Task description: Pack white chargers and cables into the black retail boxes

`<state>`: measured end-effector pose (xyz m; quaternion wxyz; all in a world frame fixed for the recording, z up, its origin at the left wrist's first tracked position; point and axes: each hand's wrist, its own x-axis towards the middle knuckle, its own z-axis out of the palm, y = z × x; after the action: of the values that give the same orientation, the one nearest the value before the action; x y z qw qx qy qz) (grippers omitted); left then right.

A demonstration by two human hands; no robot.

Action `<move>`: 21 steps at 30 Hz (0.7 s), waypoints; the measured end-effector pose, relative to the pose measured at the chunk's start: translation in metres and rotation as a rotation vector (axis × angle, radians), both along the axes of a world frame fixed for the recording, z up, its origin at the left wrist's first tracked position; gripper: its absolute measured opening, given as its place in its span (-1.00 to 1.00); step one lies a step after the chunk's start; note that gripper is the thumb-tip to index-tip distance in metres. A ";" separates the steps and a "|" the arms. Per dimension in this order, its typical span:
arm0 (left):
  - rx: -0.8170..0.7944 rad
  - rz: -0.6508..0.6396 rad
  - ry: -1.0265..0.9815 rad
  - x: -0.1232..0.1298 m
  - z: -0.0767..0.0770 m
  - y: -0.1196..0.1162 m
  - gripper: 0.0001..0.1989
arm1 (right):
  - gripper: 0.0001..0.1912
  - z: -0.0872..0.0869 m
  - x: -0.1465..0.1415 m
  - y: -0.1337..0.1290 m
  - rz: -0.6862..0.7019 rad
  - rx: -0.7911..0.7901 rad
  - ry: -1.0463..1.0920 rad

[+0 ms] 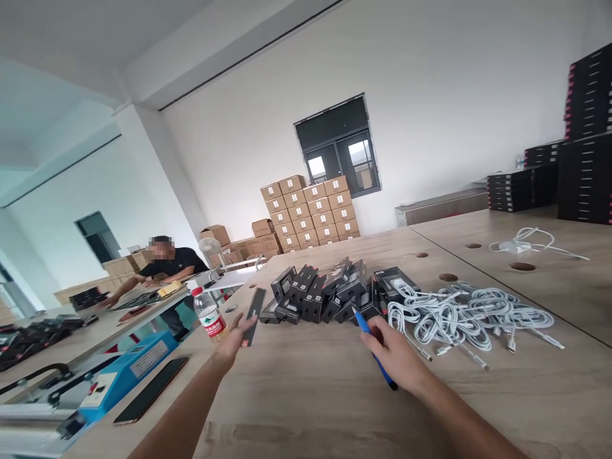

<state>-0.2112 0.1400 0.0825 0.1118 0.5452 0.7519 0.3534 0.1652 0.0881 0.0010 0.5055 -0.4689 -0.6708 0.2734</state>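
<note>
My left hand [233, 339] is closed on a flat dark box [254, 312], held tilted above the wooden table [287, 395]. In my right hand [394, 350] is a blue pen-like tool [363, 322], its thin tip pointing up toward a pile of small black boxes [313, 296]. The pile lies just beyond and between both hands. Right of it, coiled white cables [459, 319] are heaped on the tabletop. A bottle with a red cap and red label [210, 315] stands beside my left hand.
A black phone [150, 390] lies at the left edge, near a blue machine [129, 370]. Another person [174, 261] leans over a table at left. Stacked black boxes [586, 172] stand far right; a white adapter [514, 247] lies behind the cables.
</note>
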 end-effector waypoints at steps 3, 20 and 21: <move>0.121 -0.356 -0.511 0.050 0.007 -0.013 -0.25 | -0.67 0.005 -0.001 -0.002 -0.080 0.080 0.184; -0.131 -1.023 -1.885 0.141 -0.067 -0.028 -0.31 | -0.71 -0.003 -0.005 -0.023 -0.069 0.402 -0.213; -0.129 -1.016 -1.901 0.139 -0.068 -0.027 -0.37 | -0.72 0.001 -0.007 -0.021 -0.086 0.443 -0.249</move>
<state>-0.0721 0.1131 0.0143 0.8117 0.2888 0.0602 0.5041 0.1578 0.0666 0.0023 0.5207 -0.4048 -0.7507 0.0383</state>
